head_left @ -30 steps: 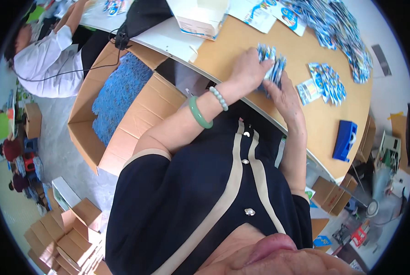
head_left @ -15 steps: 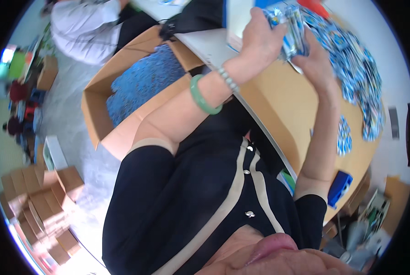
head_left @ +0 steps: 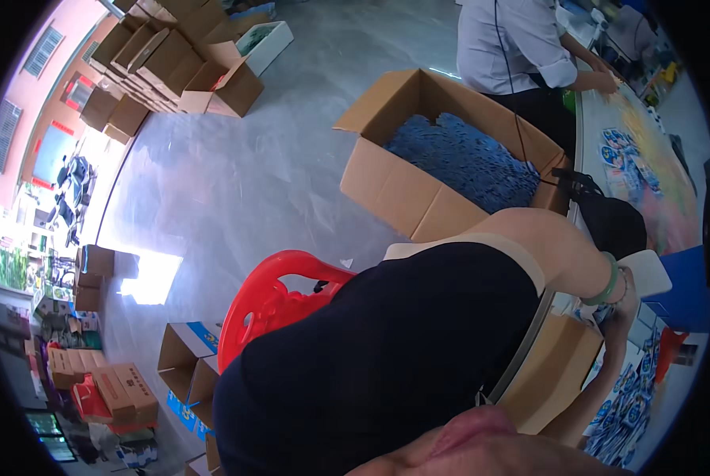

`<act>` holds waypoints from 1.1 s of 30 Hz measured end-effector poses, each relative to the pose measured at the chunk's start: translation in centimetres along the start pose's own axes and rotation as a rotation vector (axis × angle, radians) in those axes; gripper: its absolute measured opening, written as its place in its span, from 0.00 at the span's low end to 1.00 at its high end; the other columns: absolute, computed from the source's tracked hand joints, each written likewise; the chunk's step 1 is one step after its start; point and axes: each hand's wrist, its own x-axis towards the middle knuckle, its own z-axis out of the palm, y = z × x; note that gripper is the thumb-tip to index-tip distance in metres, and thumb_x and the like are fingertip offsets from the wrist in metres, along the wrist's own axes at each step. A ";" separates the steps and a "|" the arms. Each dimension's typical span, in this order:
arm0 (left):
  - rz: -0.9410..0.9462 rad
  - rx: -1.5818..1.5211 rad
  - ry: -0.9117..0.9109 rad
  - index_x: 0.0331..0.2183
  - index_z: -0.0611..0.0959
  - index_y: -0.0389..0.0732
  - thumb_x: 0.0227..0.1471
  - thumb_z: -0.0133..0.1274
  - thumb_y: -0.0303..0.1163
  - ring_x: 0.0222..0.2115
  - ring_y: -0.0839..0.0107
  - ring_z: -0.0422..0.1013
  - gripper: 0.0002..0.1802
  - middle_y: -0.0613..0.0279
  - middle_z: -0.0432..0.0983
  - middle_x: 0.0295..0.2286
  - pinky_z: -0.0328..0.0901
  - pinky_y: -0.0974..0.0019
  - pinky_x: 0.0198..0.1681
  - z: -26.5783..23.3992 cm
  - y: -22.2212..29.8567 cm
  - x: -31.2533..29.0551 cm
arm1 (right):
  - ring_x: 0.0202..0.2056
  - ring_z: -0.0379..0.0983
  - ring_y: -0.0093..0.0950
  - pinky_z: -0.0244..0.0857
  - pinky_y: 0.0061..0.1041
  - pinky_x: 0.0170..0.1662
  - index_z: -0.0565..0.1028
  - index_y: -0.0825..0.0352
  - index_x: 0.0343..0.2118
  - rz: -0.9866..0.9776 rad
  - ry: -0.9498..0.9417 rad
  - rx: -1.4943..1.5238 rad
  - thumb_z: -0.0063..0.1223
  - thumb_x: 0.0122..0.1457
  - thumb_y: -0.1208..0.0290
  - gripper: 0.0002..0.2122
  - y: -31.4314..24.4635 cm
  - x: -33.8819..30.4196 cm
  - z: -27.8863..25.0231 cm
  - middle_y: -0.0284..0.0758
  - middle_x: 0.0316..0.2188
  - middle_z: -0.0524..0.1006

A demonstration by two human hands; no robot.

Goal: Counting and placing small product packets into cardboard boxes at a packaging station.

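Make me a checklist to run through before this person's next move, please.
1. Left hand in view: ok, beside a white panel.
2. What it holds: cannot tell, too small and partly hidden.
3. Right forearm in view: ok, at lower right.
4. Carton open: ok, blue material inside.
5. Packet pile in view: ok, beyond the forearm.
6. Red chair fully visible: not ok, torso partly covers it.

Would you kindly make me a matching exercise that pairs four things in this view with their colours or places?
Things:
1. Chair
2. Packets
3. Blue heap
4. Bangle

Colours or places:
A. Inside an open carton
B. Green
C. Red
D. Blue and white

Pairs: 1-C, 2-D, 3-A, 4-B
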 end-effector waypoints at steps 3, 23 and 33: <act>0.109 0.105 -0.028 0.42 0.80 0.39 0.56 0.44 0.32 0.44 0.59 0.73 0.15 0.55 0.77 0.42 0.68 0.58 0.46 1.8 -0.3 -1.7 | 0.46 0.73 0.36 0.67 0.30 0.46 0.70 0.70 0.46 0.014 0.081 -0.205 0.50 0.49 0.80 0.18 -1.7 -3.0 2.0 0.42 0.42 0.76; 1.064 0.008 -0.203 0.50 0.77 0.43 0.54 0.46 0.36 0.51 0.66 0.67 0.22 0.60 0.73 0.49 0.63 0.62 0.52 10.8 -0.1 -19.6 | 0.42 0.71 0.54 0.67 0.48 0.40 0.74 0.71 0.42 0.815 0.169 -0.576 0.42 0.63 0.65 0.15 -14.1 -16.7 2.3 0.56 0.41 0.75; 0.922 -0.255 -0.481 0.49 0.77 0.42 0.50 0.50 0.35 0.50 0.65 0.67 0.23 0.57 0.73 0.48 0.64 0.61 0.51 10.1 -2.1 -19.1 | 0.42 0.72 0.51 0.66 0.49 0.41 0.76 0.65 0.42 0.886 0.113 -0.586 0.42 0.62 0.58 0.17 -15.8 -18.4 1.9 0.52 0.39 0.76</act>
